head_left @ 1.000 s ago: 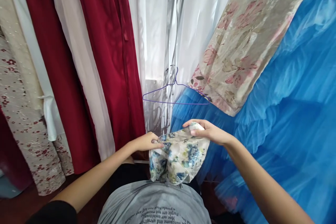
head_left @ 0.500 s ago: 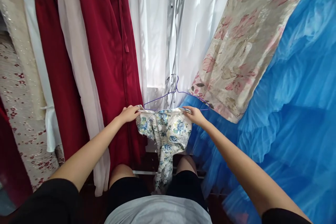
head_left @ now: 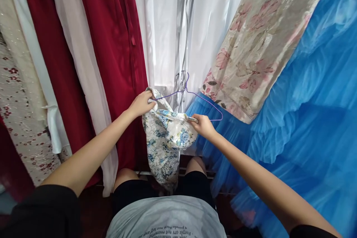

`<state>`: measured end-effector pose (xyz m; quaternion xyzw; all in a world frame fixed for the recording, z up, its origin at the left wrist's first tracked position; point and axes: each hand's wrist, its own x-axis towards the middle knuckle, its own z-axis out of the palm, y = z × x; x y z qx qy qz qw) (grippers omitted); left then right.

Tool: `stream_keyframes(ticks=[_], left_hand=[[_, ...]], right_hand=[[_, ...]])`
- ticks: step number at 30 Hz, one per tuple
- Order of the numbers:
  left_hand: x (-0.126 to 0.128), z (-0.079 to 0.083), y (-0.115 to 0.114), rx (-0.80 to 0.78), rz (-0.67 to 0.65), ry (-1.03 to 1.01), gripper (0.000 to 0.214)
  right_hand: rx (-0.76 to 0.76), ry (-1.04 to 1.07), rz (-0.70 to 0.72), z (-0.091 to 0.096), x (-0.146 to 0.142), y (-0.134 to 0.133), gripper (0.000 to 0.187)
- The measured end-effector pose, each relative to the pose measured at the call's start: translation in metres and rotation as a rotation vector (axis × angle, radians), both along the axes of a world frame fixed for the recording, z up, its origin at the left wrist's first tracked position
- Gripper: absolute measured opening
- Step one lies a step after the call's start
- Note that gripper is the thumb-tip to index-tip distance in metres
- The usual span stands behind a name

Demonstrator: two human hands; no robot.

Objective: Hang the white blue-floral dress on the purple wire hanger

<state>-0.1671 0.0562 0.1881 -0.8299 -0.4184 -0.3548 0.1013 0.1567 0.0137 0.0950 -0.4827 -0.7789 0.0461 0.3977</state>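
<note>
Between my hands hangs a white garment with a blue floral print (head_left: 182,134), its exact kind unclear. My left hand (head_left: 142,102) grips its upper left edge by a strap, raised higher than the right side. With fingers pinched, my right hand (head_left: 203,125) holds the top edge on the right. A purple wire hanger (head_left: 206,100) is behind the garment. Its left arm runs to the strap at my left hand, and its right end sticks out bare past my right hand. The lower part of the garment dangles above my knees.
Dark red dresses (head_left: 111,44) and a pale pink garment (head_left: 76,48) hang on the left. White curtain-like fabric (head_left: 164,26) and a metal stand (head_left: 182,44) are ahead. A beige floral garment (head_left: 251,55) and blue tulle (head_left: 312,126) fill the right.
My left hand has risen with the garment's left side, and the strap now shows near the hanger's left end. The hanger has tilted, its right end lower. My right hand has shifted slightly left.
</note>
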Motion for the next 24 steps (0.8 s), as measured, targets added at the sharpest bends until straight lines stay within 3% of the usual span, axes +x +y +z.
stream_keyframes(ticks=[3,7,9,13,16,18,21,24], left_hand=[[0.036,0.0,-0.013,0.036,-0.044,-0.103,0.024],[0.072,-0.011,-0.023,0.061,0.033,-0.195,0.027],[0.077,-0.017,-0.022,0.045,0.071,-0.194,0.027],[0.072,-0.016,-0.012,0.038,0.06,-0.153,0.028],[0.067,-0.007,-0.006,0.008,0.025,-0.115,0.024],[0.063,-0.002,-0.002,-0.024,0.027,-0.107,0.022],[0.052,-0.003,0.007,-0.055,0.041,-0.195,0.022],[0.038,-0.014,0.018,-0.121,0.047,-0.364,0.034]], right_hand=[[0.012,0.01,0.041,0.002,-0.002,-0.006,0.02],[0.075,0.011,0.057,0.005,0.02,-0.003,0.018],[0.137,0.054,-0.021,0.006,0.041,0.0,0.027],[0.252,0.167,-0.283,0.01,0.088,0.01,0.061],[0.259,0.214,-0.357,0.014,0.118,0.014,0.053],[0.154,0.233,-0.24,0.018,0.132,0.011,0.04],[-0.131,0.369,0.04,0.029,0.14,0.001,0.048],[-0.328,0.664,0.241,0.046,0.13,-0.006,0.055]])
